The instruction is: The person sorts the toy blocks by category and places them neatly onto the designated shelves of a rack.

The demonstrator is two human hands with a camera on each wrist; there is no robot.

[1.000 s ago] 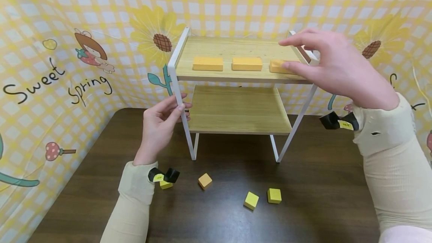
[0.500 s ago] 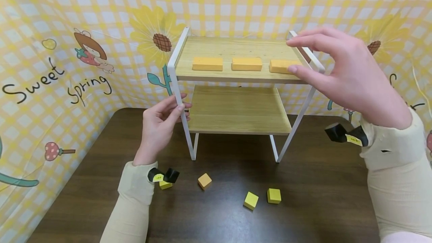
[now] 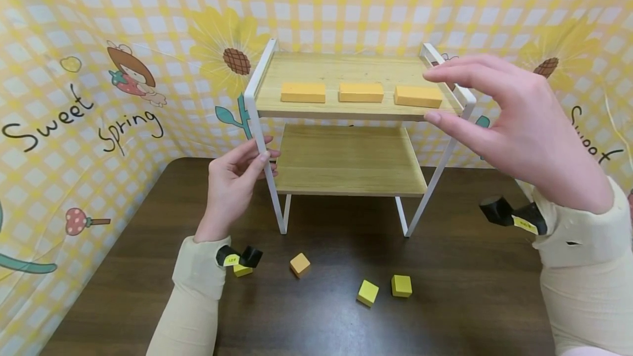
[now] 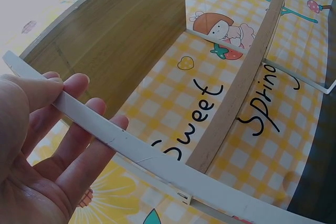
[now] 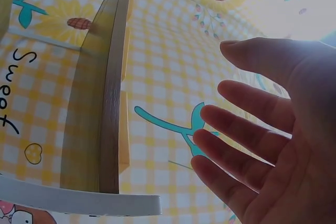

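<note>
A two-tier shelf [image 3: 346,161] with wooden boards and white metal legs stands on the dark table. Along the front of its upper board lie three orange rectangular blocks: a left one [image 3: 303,93], a middle one [image 3: 361,92] and a right one [image 3: 418,96]. My left hand [image 3: 232,183] pinches the shelf's left front leg between thumb and fingers, seen close in the left wrist view on the white leg [image 4: 105,129]. Beside the upper board's right end my right hand [image 3: 519,120] hovers, thumb and fingers spread apart and holding nothing. It is clear of the right block.
On the table in front of the shelf lie an orange cube [image 3: 300,265] and two yellow cubes, one [image 3: 367,293] left of the other [image 3: 401,286]. Another yellow block [image 3: 243,271] is partly hidden by the left wrist camera. Checked cloth [image 3: 386,10] hangs behind and at the sides.
My right hand has let go of the right orange block and drawn back to the right and slightly down. The block stays on the upper board. My left hand keeps its place.
</note>
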